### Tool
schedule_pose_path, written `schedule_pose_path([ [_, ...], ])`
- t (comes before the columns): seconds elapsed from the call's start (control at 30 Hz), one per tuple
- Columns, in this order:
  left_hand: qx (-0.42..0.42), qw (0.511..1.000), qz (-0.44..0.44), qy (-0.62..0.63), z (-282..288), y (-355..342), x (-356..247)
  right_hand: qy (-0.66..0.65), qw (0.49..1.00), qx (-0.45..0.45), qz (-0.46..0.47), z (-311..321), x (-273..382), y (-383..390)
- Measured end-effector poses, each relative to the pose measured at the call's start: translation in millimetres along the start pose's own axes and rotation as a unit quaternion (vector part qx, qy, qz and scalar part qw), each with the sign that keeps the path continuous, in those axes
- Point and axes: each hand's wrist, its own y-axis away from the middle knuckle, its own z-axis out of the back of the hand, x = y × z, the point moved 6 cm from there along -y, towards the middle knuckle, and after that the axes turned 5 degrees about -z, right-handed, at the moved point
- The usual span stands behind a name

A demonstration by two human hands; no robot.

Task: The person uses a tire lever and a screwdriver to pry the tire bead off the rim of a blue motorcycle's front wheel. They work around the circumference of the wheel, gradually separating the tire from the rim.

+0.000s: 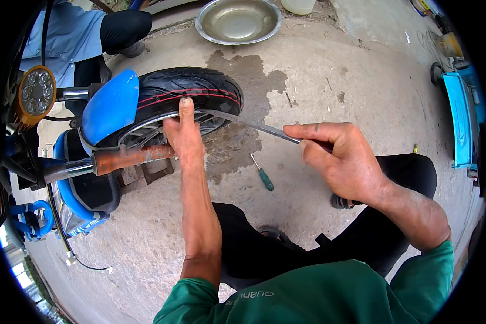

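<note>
A black tyre (pixel 200 81) with red stripes sits on the front wheel of a two-wheeler, under a blue mudguard (pixel 113 105). My left hand (pixel 186 132) is closed around the wheel's rim, its thumb pressed up against the tyre's sidewall. In my right hand (pixel 343 159) is a flat metal tyre lever (pixel 264 128), gripped at its near end. The lever's far end lies at the gap between tyre and rim, just right of my left thumb; its tip is hard to make out. A rusty orange fork leg (pixel 132 157) runs below the left wrist's level, beside the wheel.
A screwdriver (pixel 264 178) with a green handle lies on the concrete near my knees. Beyond the wheel stands a metal basin (pixel 238 21), with a wet patch (pixel 254 81) nearby. A person in a blue shirt (pixel 65 32) sits at far left. A turquoise metal box (pixel 459 119) stands at right.
</note>
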Motion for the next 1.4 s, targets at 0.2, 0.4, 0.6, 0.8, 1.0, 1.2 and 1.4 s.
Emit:
schedule_pose_path([
  [0.2,0.028,0.999,-0.019,-0.008,2,-3,2,-0.027,0.999,0.021,0.016,8,-7,-11],
  [0.4,0.03,0.999,-0.017,0.004,6,-6,-1,0.2,0.977,0.064,0.018,58,50,-66],
  [0.6,-0.017,1.0,0.004,0.012,1,1,-5,0.007,0.996,-0.053,0.075,-12,-3,7],
  [0.8,-0.017,0.999,-0.028,0.014,5,-4,-1,0.003,0.997,-0.041,0.069,-5,-4,2],
  [1.0,0.019,0.996,-0.046,0.08,18,-12,-9,0.028,0.996,0.049,0.071,23,19,-22],
  [1.2,0.031,0.995,-0.05,0.077,21,-10,-6,0.06,0.991,-0.037,0.111,66,7,19],
  [1.4,0.001,0.986,-0.031,0.162,32,-23,-12,0.024,0.998,0.031,0.056,48,1,6],
])
